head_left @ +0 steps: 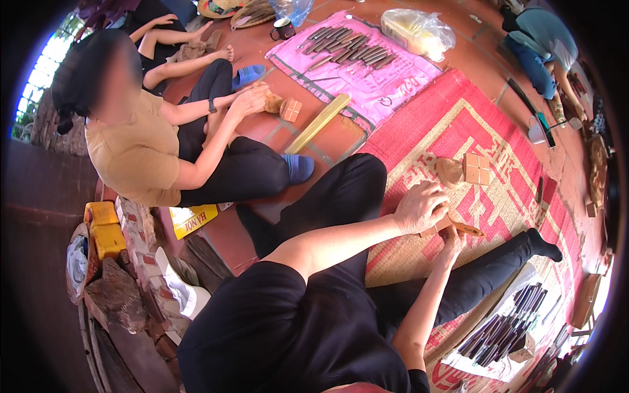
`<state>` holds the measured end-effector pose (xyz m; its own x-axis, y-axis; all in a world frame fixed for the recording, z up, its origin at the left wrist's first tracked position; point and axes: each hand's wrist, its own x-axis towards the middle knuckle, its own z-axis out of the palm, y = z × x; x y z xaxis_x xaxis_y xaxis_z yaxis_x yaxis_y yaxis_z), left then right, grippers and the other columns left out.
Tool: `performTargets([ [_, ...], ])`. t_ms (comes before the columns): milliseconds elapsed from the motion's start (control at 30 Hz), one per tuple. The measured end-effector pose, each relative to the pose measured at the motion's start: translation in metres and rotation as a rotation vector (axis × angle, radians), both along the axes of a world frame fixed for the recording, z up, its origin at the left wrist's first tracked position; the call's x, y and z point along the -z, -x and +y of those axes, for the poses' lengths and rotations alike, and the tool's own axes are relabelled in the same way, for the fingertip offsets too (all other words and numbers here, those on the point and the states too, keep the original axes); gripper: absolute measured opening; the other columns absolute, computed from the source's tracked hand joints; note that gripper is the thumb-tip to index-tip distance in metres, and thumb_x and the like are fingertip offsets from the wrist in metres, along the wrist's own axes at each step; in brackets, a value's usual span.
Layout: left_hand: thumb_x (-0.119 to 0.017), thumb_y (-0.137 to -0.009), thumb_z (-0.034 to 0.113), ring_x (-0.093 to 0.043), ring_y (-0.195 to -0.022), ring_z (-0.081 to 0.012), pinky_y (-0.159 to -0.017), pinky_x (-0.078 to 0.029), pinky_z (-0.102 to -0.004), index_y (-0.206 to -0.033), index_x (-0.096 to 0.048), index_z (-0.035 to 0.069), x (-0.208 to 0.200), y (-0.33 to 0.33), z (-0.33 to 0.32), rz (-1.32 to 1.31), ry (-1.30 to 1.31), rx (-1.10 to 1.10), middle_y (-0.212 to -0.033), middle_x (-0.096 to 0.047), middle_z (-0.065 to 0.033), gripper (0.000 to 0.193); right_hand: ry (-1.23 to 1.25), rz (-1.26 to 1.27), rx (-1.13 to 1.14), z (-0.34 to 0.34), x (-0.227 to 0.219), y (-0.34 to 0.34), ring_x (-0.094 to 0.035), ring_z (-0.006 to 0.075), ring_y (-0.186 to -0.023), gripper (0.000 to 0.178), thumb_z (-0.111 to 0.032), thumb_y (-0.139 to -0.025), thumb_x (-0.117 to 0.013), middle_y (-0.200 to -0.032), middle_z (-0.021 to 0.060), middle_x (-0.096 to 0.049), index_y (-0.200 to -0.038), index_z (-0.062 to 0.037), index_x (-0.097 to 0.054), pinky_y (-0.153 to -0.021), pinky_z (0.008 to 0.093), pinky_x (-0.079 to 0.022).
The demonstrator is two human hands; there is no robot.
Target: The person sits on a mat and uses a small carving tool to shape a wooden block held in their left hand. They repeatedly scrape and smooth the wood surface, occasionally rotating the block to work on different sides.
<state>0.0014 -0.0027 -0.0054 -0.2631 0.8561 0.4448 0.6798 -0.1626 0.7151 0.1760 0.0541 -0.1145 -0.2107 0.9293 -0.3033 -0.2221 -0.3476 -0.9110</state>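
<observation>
My left hand [422,208] is closed with curled fingers around an orange-brown flat handle [468,228] with a hole near its end, like a brush handle; its other end is hidden. Just below, my right hand [452,243] is closed on a wooden piece [429,230], mostly covered by my fingers. Both hands are close together above the mat, between my legs. Beyond them, a rounded carved wooden piece [449,171] lies against a square wooden block [476,169] with crossing lines on its face.
A red and straw-coloured mat [419,141] lies under me. Dark-handled tools lie on a pink cloth [400,98] and on a white sheet [504,367] at my right. On my left, a seated person [134,134] holds a similar wooden piece [283,107]. A wooden bar [318,124] lies between us.
</observation>
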Motion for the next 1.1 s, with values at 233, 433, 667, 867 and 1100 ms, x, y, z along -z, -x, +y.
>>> performTargets([
  [233, -0.069, -0.081, 0.016, -0.059, -0.087, -0.0269, -0.076, -0.05, -0.0406, -0.089, -0.065, 0.005, -0.001, -0.005, -0.003, 0.041, -0.021, -0.014, -0.088, -0.058, -0.0085, 0.014, 0.052, -0.027, 0.039, -0.003, 0.001, 0.004, -0.066, 0.0146, -0.086, 0.028, -0.015, -0.09, -0.065, -0.099, 0.0076, -0.067, -0.113, -0.0017, -0.059, -0.074, 0.0285, -0.053],
  [433, -0.068, -0.082, 0.017, -0.06, -0.086, -0.0268, -0.076, -0.051, -0.0401, -0.089, -0.065, 0.006, 0.004, -0.006, -0.005, 0.027, -0.005, -0.021, -0.089, -0.059, -0.0083, 0.014, 0.054, 0.029, 0.091, -0.01, -0.041, 0.016, -0.063, 0.0119, -0.072, 0.027, -0.016, -0.088, -0.067, -0.091, 0.0076, -0.068, -0.109, -0.0015, -0.062, -0.066, 0.0251, -0.051],
  [667, -0.068, -0.081, 0.016, -0.059, -0.086, -0.0271, -0.076, -0.051, -0.0407, -0.089, -0.065, 0.005, 0.004, 0.001, 0.001, 0.018, -0.016, -0.026, -0.088, -0.059, -0.0085, 0.014, 0.013, -0.057, -0.007, 0.011, -0.018, 0.0, -0.064, 0.015, -0.076, 0.033, -0.019, -0.086, -0.071, -0.095, 0.0073, -0.068, -0.112, -0.0012, -0.061, -0.069, 0.0287, -0.053],
  [867, -0.068, -0.081, 0.016, -0.06, -0.087, -0.027, -0.077, -0.051, -0.0404, -0.09, -0.066, 0.006, -0.002, 0.0, 0.001, 0.035, -0.004, -0.003, -0.088, -0.059, -0.0083, 0.014, 0.064, 0.042, -0.036, 0.01, 0.014, 0.001, -0.067, 0.0196, -0.092, 0.026, -0.013, -0.091, -0.063, -0.105, 0.0106, -0.067, -0.112, 0.0008, -0.059, -0.077, 0.0349, -0.056],
  [1100, -0.069, -0.08, 0.017, -0.06, -0.085, -0.0266, -0.074, -0.051, -0.0409, -0.088, -0.066, 0.006, 0.0, 0.001, 0.0, 0.041, -0.01, -0.029, -0.087, -0.059, -0.0078, 0.013, 0.025, 0.02, -0.063, 0.008, -0.026, 0.015, -0.065, 0.0143, -0.082, 0.032, -0.019, -0.091, -0.064, -0.099, 0.0081, -0.066, -0.114, 0.0017, -0.057, -0.076, 0.0302, -0.054],
])
